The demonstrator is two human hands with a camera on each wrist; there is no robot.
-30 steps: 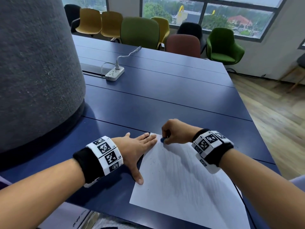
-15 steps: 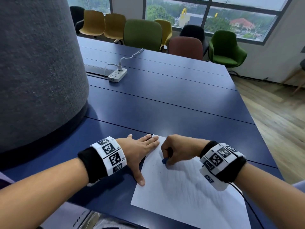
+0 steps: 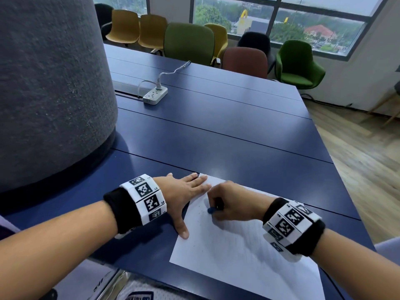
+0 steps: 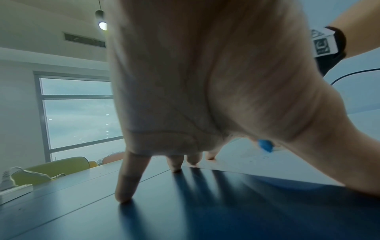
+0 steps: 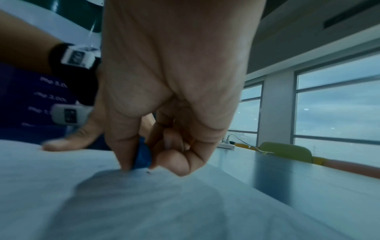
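Observation:
A white sheet of paper (image 3: 238, 256) lies near the front edge of the dark blue table (image 3: 216, 131). My left hand (image 3: 186, 195) lies flat with straight fingers, its fingertips pressing the sheet's far left corner and its thumb on the left edge. My right hand (image 3: 225, 204) pinches a small blue eraser (image 3: 211, 210) and holds it against the paper, with small dark crumbs around it. The right wrist view shows the blue eraser (image 5: 144, 155) squeezed between thumb and curled fingers on the sheet (image 5: 123, 203). In the left wrist view the eraser (image 4: 265, 145) shows beyond my spread fingers (image 4: 127, 178).
A large grey felt-covered column (image 3: 49, 83) rises through the table at the left. A white power strip (image 3: 154, 95) with its cable lies further back. Coloured chairs (image 3: 188, 42) line the far edge by the windows. Wooden floor is at the right.
My right hand has slid the eraser from the sheet's top edge toward me and slightly left over the paper. The left hand keeps pressing the corner.

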